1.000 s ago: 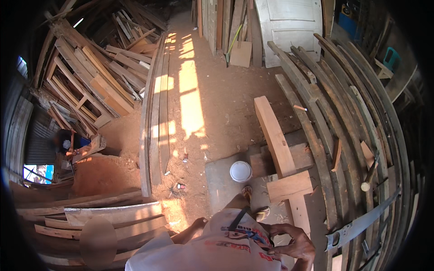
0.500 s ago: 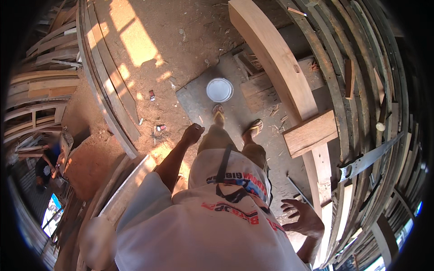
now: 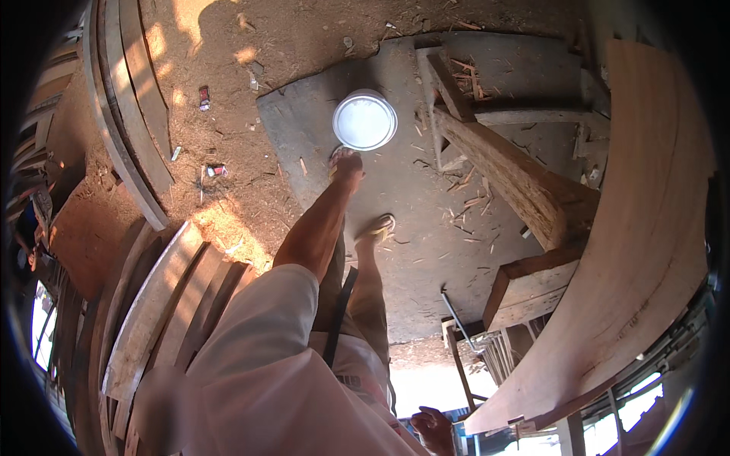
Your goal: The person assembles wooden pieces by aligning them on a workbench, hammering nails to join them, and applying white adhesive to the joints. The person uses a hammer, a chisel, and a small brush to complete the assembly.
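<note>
A round white bucket [image 3: 365, 121], seen from above, stands on a grey sheet on the ground. My left hand [image 3: 347, 164] hangs just short of its near rim, with the fingers curled and nothing visible in them; a narrow gap seems to separate hand and bucket. Behind that hand my left foot is mostly hidden. Low in the picture, close to my body, is my right hand [image 3: 433, 429], its fingers loosely bent and holding nothing that I can see. A broad, curved timber [image 3: 631, 243] rises on the right, beyond the right hand.
Under my feet lies the grey sheet [image 3: 426, 289], strewn with wood chips. A rough beam [image 3: 525, 175] and a cut wood block [image 3: 532, 289] occupy the right side. Curved planks [image 3: 152, 311] are stacked at the left. A metal bar [image 3: 460, 319] lies near my right foot.
My left arm has stretched forward and down toward the bucket. My right hand has drawn back to the lower edge. The view has shifted, with the curved timber now larger at right.
</note>
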The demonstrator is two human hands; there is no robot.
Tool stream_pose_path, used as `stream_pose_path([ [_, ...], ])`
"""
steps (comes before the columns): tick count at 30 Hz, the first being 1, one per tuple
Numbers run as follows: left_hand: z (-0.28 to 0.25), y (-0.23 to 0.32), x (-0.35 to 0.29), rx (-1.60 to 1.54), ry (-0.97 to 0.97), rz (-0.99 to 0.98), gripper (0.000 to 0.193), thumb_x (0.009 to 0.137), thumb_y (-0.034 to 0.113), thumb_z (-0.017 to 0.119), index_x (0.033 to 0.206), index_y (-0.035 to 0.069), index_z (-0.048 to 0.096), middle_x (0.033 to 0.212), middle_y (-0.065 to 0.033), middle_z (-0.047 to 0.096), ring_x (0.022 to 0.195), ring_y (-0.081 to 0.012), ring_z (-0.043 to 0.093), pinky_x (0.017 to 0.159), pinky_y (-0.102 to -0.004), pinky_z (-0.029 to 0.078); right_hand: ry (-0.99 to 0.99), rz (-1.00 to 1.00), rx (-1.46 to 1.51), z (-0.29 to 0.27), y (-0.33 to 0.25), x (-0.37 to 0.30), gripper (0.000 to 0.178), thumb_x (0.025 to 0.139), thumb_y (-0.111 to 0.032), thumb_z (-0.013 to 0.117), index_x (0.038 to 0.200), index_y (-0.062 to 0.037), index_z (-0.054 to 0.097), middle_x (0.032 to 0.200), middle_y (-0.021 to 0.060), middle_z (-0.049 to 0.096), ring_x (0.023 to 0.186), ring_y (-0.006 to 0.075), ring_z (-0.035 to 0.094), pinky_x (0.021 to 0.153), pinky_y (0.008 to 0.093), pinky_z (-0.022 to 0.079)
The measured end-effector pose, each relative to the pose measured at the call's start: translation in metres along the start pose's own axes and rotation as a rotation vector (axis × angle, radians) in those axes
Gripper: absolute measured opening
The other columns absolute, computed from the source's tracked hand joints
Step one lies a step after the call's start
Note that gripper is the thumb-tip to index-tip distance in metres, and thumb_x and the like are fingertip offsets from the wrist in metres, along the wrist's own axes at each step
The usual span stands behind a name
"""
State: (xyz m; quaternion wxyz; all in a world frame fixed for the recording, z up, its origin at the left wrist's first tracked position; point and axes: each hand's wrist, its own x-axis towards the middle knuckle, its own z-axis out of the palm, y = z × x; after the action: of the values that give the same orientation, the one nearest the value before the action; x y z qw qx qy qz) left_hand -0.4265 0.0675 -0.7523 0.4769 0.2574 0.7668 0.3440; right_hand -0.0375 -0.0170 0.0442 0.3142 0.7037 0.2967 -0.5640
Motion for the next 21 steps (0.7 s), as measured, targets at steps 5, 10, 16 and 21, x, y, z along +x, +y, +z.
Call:
stream_pose_path([
  [5,0.037,0.139,0.046,-0.628,0.207,-1.013,0.082,0.103,0.068,0.059,0.166,0.018,0.040,0.161,-0.0102,0.054,0.144,-0.0285,0.055,0.122,-0.0455,0.040,0.094,-0.026,0.029,0.096,0.022,0.031,0.032,0.100,-0.018,0.076,0.127,-0.0037,0.071,0.115,0.0145,0.075,0.112,0.0269,0.073,0.095,0.0405,0.059],
  [10,0.039,0.129,0.052,-0.882,0.228,-0.934,0.081,0.108,0.073,0.044,0.169,0.021,0.037,0.164,-0.0112,0.046,0.141,-0.0295,0.055,0.114,-0.0488,0.048,0.092,-0.095,0.018,0.104,0.029,0.050,0.025,0.102,-0.018,0.074,0.122,-0.0035,0.072,0.113,0.0152,0.075,0.112,0.0286,0.073,0.097,0.0419,0.058],
  [16,0.037,0.111,0.027,-0.982,0.211,-1.041,0.061,0.112,0.059,0.048,0.157,0.018,0.047,0.150,-0.0125,0.057,0.128,-0.0311,0.062,0.102,-0.0509,0.057,0.093,-0.245,-0.114,0.066,0.060,0.068,0.019,0.104,-0.017,0.070,0.117,-0.0032,0.074,0.110,0.0162,0.076,0.111,0.0306,0.073,0.099,0.0435,0.057],
  [21,0.058,0.126,0.024,-1.044,0.216,-1.019,0.034,0.112,0.035,0.056,0.135,0.010,0.059,0.122,-0.0116,0.069,0.105,-0.0309,0.070,0.088,-0.0519,0.061,0.138,-0.451,-0.252,0.084,0.071,0.081,0.016,0.106,-0.016,0.068,0.112,-0.0030,0.075,0.107,0.0170,0.076,0.111,0.0322,0.073,0.101,0.0448,0.057],
])
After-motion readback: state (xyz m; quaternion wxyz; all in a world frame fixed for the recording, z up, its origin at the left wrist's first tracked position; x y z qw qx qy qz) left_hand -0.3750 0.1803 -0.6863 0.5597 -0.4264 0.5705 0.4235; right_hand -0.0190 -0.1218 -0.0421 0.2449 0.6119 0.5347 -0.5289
